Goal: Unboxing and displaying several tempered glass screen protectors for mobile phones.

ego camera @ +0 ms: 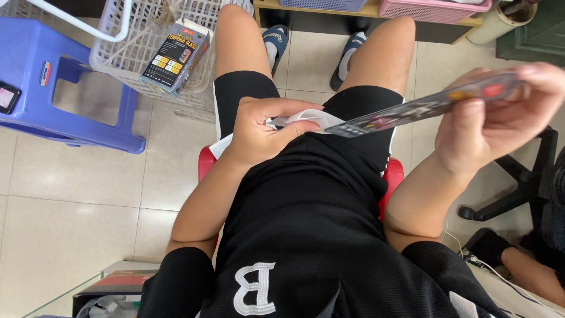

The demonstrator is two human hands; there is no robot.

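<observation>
Two hands: left hand (259,132) fingers pinch one white sleeve (306,119); right hand (500,118) fingers grip one flat packet (424,109). White basket (126,56) holds one box (176,56).

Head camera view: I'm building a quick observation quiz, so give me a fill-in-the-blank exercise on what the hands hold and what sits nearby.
1. The right hand holds a flat printed package by its ____ end, seen nearly edge-on.
2. The left hand grips a ____ sleeve over the lap.
3. The plastic stool on the tiled floor is ____ in colour.
4. A dark retail box leans against a white ____.

Missing words: right; white; blue; basket
</observation>
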